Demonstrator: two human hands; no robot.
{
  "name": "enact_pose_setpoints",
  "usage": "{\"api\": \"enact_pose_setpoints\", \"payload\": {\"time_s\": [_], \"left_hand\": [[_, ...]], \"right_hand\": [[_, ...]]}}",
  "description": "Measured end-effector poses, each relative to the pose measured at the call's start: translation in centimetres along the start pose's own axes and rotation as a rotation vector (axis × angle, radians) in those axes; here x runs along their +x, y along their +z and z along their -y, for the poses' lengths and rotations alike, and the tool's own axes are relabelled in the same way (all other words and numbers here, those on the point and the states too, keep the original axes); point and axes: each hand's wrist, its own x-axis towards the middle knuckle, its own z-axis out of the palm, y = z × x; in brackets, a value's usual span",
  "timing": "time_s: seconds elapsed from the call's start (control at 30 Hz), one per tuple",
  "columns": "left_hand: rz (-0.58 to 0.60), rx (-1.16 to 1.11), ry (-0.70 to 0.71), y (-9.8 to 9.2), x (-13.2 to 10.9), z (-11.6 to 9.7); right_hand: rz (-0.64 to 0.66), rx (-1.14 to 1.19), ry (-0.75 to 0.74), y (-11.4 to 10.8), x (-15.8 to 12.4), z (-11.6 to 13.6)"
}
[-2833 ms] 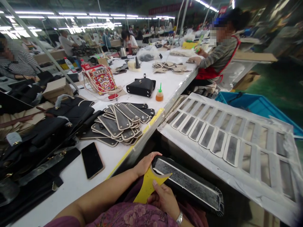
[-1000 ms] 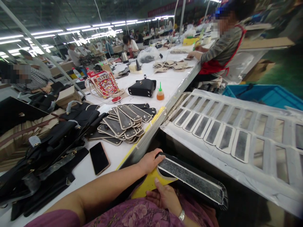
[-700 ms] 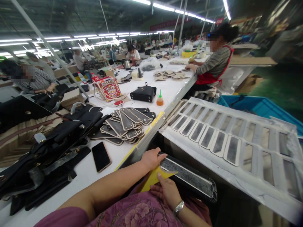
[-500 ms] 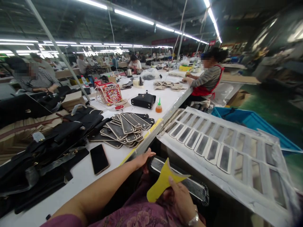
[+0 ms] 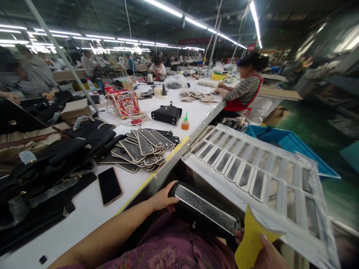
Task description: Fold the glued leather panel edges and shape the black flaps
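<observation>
A black bag (image 5: pixel 206 209) lies across my lap with its long narrow base facing up, a grey strip framed in whitish edging. My left hand (image 5: pixel 165 197) is closed around the bag's left end, thumb on the near side. In my right hand (image 5: pixel 269 252), cut off by the bottom edge, is a yellow flared piece (image 5: pixel 252 239) with a curved-in end, thin like stiff sheet. Some right-hand fingertips show beside the bag's right end. Right of the bag, grey panels with white borders (image 5: pixel 258 185) lie in a row on a white-covered board (image 5: pixel 294 228).
On the white table (image 5: pixel 86 224) are a phone (image 5: pixel 110 186), a pile of black panels with pale edges (image 5: pixel 143 147), an orange-filled bottle (image 5: pixel 185 122), a finished-looking black bag (image 5: pixel 166 113) and heaped black bags (image 5: pixel 50 160). A blue bin (image 5: pixel 297 144) stands right. A co-worker (image 5: pixel 244 89) sits beyond.
My left hand has closed on the bag's left end. My right hand has moved right and down with the yellow piece, uncovering the bag's base. The view has shifted slightly.
</observation>
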Motion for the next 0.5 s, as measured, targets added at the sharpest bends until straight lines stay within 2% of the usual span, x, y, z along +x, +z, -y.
{"api": "enact_pose_setpoints", "payload": {"time_s": [0.17, 0.3, 0.43, 0.5], "left_hand": [[-0.092, -0.073, 0.004, 1.2, -0.1, -0.3], [-0.013, -0.122, -0.077, 0.7, -0.5, -0.1], [0.015, -0.266, -0.091, -0.7, -1.0, 0.5], [-0.053, -0.199, -0.039, -1.3, -1.1, 0.2]], "right_hand": [[0.094, 0.015, -0.018, 1.2, 0.6, 0.3], [0.178, -0.076, 0.017, 2.3, 0.5, 0.4], [0.365, -0.215, 0.013, 6.4, -1.1, -0.5], [0.43, -0.317, 0.037, 9.4, -1.8, -1.9]]}}
